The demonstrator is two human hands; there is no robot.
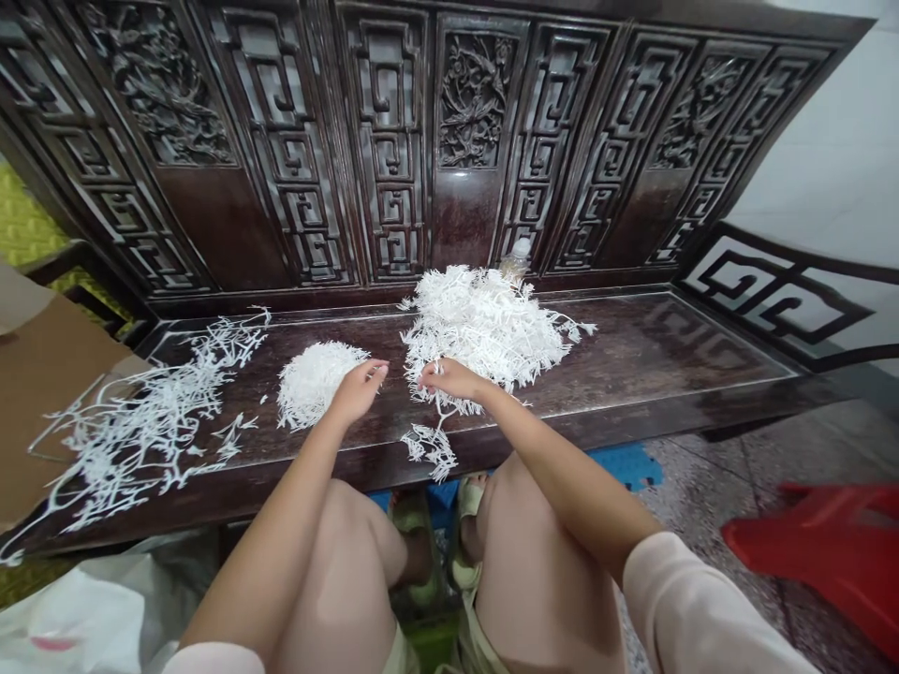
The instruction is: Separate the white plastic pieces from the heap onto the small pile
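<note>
Fingers (pixel 426 372) of the right hand (pixel 455 379) pinch together on a thin white sprig (pixel 440 409), whose lower end trails to a small tangled clump (pixel 430 449) at the front edge of the seat. The left hand (pixel 358 391) hangs just beside it with its fingers loosely curled; whether they grip a strand, I cannot tell. Directly beneath that hand sits a rounded mound of white sprigs (pixel 315 384), and a large heap of white sprigs (pixel 484 328) lies near the right hand. Both rest on a carved dark-wood bench (pixel 653 351), along with a loose scatter of sprigs (pixel 158 421) that spills left over a cardboard sheet (pixel 46 398).

Behind the heap stands a clear bottle (pixel 518 259) with a white cap, partly hidden; no label can be read. A white plastic bag (pixel 77 618) lies on the floor at lower left, its pink mark too blurred to make out. A red plastic stool (pixel 821 552) sits at right, beside a blue foam mat (pixel 625 465). Green sandals (pixel 414 552) show between the knees, and a pink sleeve (pixel 702 608) covers the right upper arm.
</note>
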